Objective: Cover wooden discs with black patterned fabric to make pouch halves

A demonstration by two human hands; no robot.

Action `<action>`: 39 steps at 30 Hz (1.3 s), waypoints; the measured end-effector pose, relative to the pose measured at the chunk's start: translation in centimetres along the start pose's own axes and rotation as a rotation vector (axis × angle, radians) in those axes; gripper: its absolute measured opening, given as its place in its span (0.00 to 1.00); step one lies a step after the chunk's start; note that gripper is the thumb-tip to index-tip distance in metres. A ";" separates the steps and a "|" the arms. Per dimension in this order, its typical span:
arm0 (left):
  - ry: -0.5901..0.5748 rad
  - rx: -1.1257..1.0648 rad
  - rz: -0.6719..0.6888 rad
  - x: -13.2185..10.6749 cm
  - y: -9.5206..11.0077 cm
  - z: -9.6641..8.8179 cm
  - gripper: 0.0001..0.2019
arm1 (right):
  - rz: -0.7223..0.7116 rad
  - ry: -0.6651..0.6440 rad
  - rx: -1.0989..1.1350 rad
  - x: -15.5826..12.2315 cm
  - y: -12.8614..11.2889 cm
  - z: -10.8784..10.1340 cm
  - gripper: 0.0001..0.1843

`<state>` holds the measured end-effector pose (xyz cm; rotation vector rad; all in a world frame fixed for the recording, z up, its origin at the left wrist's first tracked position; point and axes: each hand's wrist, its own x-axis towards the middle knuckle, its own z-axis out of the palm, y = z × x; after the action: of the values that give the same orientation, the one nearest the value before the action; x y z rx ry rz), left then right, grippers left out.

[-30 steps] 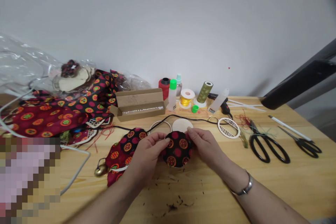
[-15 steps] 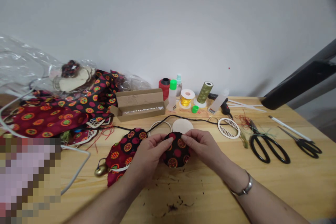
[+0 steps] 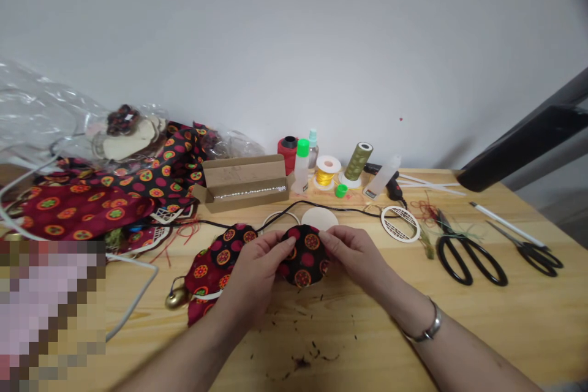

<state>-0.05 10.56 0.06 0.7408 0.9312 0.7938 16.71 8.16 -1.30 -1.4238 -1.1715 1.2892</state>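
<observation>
Between my two hands is a round piece of dark patterned fabric [image 3: 305,257], black with red dots and orange flower circles. My left hand [image 3: 264,263] pinches its left edge, thumb on top. At the upper right edge, my right hand [image 3: 346,251] grips it between thumb and fingers. Just behind the fabric lies a pale round disc [image 3: 320,218], next to a thin hoop [image 3: 281,218] partly hidden by a cable. Left of my left hand rests a red and black patterned fabric piece [image 3: 209,269] with a brass bell [image 3: 176,299] at its edge.
A cardboard box [image 3: 245,190] with a string of beads, a green-capped bottle [image 3: 302,165], and thread spools [image 3: 358,162] stand along the wall. Large scissors [image 3: 471,257] and smaller scissors [image 3: 535,254] lie right. Patterned cloth [image 3: 92,208] is heaped left. Dark scraps [image 3: 302,362] litter the front.
The round fabric has shifted slightly up and left and tilted, with both hands still pinching it. The things on the table have not moved.
</observation>
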 end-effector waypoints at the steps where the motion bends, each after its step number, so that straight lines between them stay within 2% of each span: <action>1: 0.002 0.003 -0.005 -0.1 0.0 0.1 0.15 | 0.006 0.004 0.005 0.0 -0.1 0.1 0.26; 6: 0.017 0.029 -0.062 -0.2 0.1 0.2 0.15 | 0.009 0.027 0.015 0.0 0.0 0.0 0.25; 11: 0.038 0.028 -0.060 -0.1 0.0 0.0 0.15 | -0.029 0.063 -0.012 0.1 0.4 -0.3 0.29; 16: 0.023 -0.022 -0.014 0.0 0.1 0.1 0.16 | -0.007 -0.021 -0.043 0.0 0.0 -0.1 0.27; 24: 0.030 -0.002 -0.019 -0.3 0.1 0.1 0.16 | 0.007 0.003 -0.059 0.0 -0.2 0.0 0.24; 31: 0.011 0.013 -0.047 -0.2 0.0 0.0 0.17 | 0.023 -0.113 -0.027 -0.3 0.0 -0.1 0.22; 39: -0.033 0.051 -0.066 -0.5 -0.2 0.1 0.16 | -0.025 -0.054 -0.230 -0.2 0.5 -0.2 0.18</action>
<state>-0.10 10.04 0.13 0.7621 0.9445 0.7004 16.94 7.90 -1.73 -1.5403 -1.4059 1.2131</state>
